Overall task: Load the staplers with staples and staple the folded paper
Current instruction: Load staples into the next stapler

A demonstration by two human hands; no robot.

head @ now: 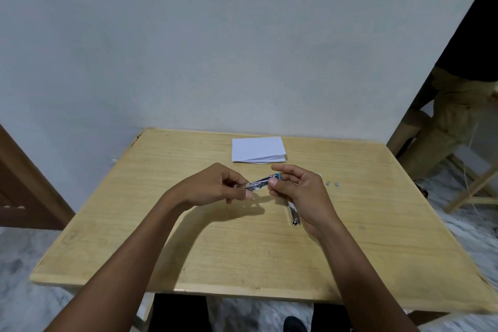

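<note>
A small stapler (262, 183) with a blue end and a shiny metal magazine is held above the wooden table (215, 245), between both hands. My left hand (215, 187) pinches its left metal end. My right hand (299, 191) grips the blue end with thumb and fingers curled. A second metal stapler (293, 214) lies on the table under my right hand, partly hidden by it. The folded white paper (257, 150) lies flat near the table's far edge. Two small grey staple strips (332, 183) lie on the table to the right of my right hand.
The table stands against a pale wall. A person in khaki trousers (458, 121) sits on a wooden stool (474, 186) at the right. A brown door (24, 191) is at the left. Marble floor surrounds the table.
</note>
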